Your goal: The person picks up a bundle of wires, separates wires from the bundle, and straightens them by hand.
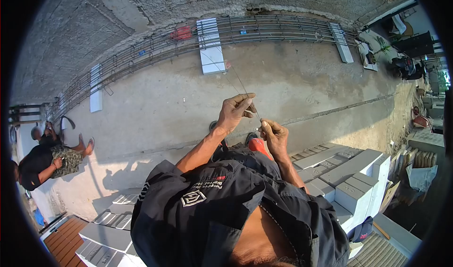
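Note:
Thin wire [239, 81] runs between my two hands, and its long loose ends stretch forward over the concrete floor. My left hand [233, 112] is closed, with thumb and fingers pinching the wire partway along. Lower and to the right, my right hand [275, 135] pinches the wire near its other end. Both hands are in front of my body, above my feet, and apart from each other.
A long rebar cage [273, 31] lies along the rough wall, propped on white blocks [211, 54]. Stacked light blocks [354, 191] stand to my right, with more blocks [106, 238] behind left. Another person [40, 161] sits at the far left.

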The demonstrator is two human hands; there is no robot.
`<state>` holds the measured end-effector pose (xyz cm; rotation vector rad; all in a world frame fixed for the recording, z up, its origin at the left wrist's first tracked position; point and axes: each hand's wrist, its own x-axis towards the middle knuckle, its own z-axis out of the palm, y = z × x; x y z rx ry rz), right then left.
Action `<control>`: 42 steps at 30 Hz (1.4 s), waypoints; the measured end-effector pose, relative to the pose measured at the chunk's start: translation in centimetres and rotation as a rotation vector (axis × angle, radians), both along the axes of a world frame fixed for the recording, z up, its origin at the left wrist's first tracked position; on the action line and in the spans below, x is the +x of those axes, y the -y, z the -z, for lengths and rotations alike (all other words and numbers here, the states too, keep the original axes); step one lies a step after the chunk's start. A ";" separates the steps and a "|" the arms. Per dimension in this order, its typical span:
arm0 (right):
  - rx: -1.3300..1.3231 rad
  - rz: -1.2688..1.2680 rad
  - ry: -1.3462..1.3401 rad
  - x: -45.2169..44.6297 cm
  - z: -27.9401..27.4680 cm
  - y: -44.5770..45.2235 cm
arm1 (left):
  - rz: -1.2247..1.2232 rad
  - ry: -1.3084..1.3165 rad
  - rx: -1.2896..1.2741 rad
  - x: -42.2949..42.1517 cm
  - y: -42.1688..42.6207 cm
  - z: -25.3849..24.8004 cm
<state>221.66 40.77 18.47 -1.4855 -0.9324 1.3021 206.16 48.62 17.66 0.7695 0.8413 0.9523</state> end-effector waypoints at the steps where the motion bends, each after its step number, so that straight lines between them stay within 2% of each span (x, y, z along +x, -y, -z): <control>1: 0.009 -0.006 -0.037 1.0 0.0 -0.1 | -0.017 0.015 -0.008 0.9 0.5 -0.2; 8: 0.019 -0.129 -0.177 6.4 -0.2 0.7 | -0.150 0.052 -0.029 6.4 4.8 -1.1; 15: 0.061 -0.265 -0.041 9.1 -0.5 1.5 | -0.335 0.017 -0.052 8.9 8.3 -1.7; 18: 0.092 -0.298 0.000 9.5 -1.0 1.8 | -0.357 0.076 -0.071 9.0 9.0 -1.9; 21: 0.132 -0.312 0.078 9.0 -0.9 1.7 | -0.336 -0.055 -0.005 9.4 9.5 -1.9; 26: 0.247 -0.231 0.088 6.9 0.3 2.1 | -0.323 -0.122 -0.073 8.6 10.2 -2.4; 28: 0.274 -0.225 0.145 6.1 0.0 2.5 | -0.361 -0.072 -0.076 8.1 10.4 -1.6; 31: 0.128 -0.284 0.026 5.3 -0.6 3.0 | -0.422 0.029 -0.073 6.8 10.9 -1.3; 34: 0.210 -0.310 0.201 4.4 -0.6 3.2 | -0.439 0.043 -0.073 5.8 10.7 -1.9; 38: 0.183 -0.358 0.238 3.2 -1.0 3.1 | -0.423 0.051 -0.116 4.5 10.4 -1.3; 42: 0.238 -0.448 0.386 2.8 -1.4 3.3 | -0.452 0.196 -0.304 2.3 9.3 -2.0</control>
